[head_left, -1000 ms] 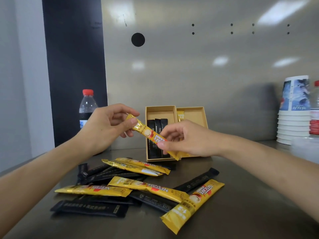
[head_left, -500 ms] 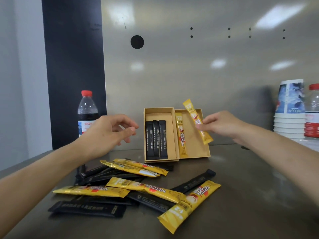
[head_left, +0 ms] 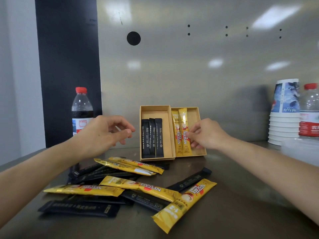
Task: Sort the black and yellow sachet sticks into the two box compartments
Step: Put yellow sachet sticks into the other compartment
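A tan two-compartment box (head_left: 170,133) leans against the back wall. Its left compartment holds three black sticks (head_left: 152,137). Two yellow sticks lie side by side in the right compartment. My right hand (head_left: 205,134) rests in that compartment, fingertips pinching the right-hand yellow stick (head_left: 184,131) at its middle. My left hand (head_left: 105,133) hovers left of the box, fingers loosely curled and apart, holding nothing. A loose pile of yellow sachets (head_left: 139,186) and black sachets (head_left: 79,208) lies on the steel counter in front of the box.
A cola bottle (head_left: 81,111) with a red cap stands at the back left. A stack of paper cups (head_left: 284,112) and another red-capped bottle (head_left: 309,112) stand at the right edge. A steel wall rises behind the box.
My right hand carried the yellow stick from my left hand over to the box and laid it in the right compartment beside the other. My left hand let go and stayed put.
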A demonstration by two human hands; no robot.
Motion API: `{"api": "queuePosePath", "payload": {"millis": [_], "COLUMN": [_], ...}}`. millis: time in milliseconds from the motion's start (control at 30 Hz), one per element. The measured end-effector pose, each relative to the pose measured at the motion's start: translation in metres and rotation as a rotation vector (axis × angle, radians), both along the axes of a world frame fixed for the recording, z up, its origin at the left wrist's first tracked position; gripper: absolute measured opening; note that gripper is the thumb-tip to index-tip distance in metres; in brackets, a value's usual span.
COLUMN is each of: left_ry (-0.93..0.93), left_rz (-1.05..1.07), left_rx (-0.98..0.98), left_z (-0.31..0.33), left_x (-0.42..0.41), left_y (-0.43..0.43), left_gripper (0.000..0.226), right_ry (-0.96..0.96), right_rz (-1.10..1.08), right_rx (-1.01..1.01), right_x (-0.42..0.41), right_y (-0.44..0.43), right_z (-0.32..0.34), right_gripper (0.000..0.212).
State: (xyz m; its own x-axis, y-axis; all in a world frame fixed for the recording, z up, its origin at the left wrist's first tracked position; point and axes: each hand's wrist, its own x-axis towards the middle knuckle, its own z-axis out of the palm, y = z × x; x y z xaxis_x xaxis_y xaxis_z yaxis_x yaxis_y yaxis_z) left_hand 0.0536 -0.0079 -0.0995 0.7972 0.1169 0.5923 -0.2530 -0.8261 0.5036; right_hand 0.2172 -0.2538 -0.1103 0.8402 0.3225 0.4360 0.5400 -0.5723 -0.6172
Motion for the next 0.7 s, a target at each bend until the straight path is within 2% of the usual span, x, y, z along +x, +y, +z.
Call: {"api": "queuePosePath", "payload": {"millis": [233,333,567,700], "left_ry": [0.023,0.036,0.126,0.284], "left_rz": [-0.011,-0.004,0.064,0.025], "left_rx": [0.037,0.062,0.361,0.453], "left_z": [-0.003,-0.004,-0.009,-0.011], "left_x": [0.002,0.002,0.000,0.000], "left_y": [0.000,0.002,0.008,0.009], "left_gripper": [0.010,0.011,0.007,0.025], "right_ry": [-0.107,-0.173,-0.221,-0.379], "right_rz": [-0.042,-0.051,-0.077,-0.065], "right_rx": [-0.017,-0.045,-0.080,-0.050], "right_x": [0.002,0.001,-0.004,-0.010], "right_y": [0.004,0.005,0.003,0.000], "right_z": [-0.008,-0.011,-0.006,0.006], "right_gripper": [0.013,0.023,0.032,0.029]}}
